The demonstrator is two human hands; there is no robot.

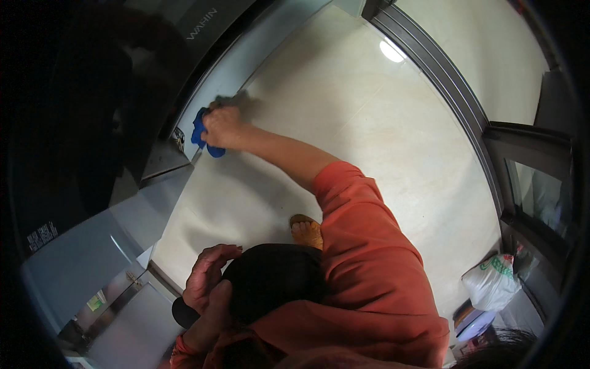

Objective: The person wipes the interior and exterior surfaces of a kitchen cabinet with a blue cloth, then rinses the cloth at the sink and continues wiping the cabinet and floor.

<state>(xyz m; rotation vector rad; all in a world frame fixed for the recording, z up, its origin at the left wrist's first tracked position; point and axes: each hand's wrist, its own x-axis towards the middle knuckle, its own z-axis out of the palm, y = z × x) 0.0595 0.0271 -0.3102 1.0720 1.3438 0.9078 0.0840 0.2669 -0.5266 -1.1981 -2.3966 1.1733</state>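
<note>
My right hand [223, 127], arm stretched out, grips a bunched blue cloth [199, 129] low against a pale panel [230, 69] where it meets the floor. A blurred greyish shape [226, 100] shows just beyond my knuckles; I cannot tell what it is. Part of the cloth hangs below my fingers near the floor. My left hand [207, 281] is beside my dark-clad knee [276, 272], fingers curved and thumb apart, with nothing seen in it.
A dark glossy Wahin appliance [152, 60] stands along the left. Beige floor [368, 124] spreads ahead, bordered right by a dark metal door track [442, 69]. Lower right are a white plastic bag [493, 286] and a lilac object [477, 324]. My sandalled foot [306, 232] is beneath me.
</note>
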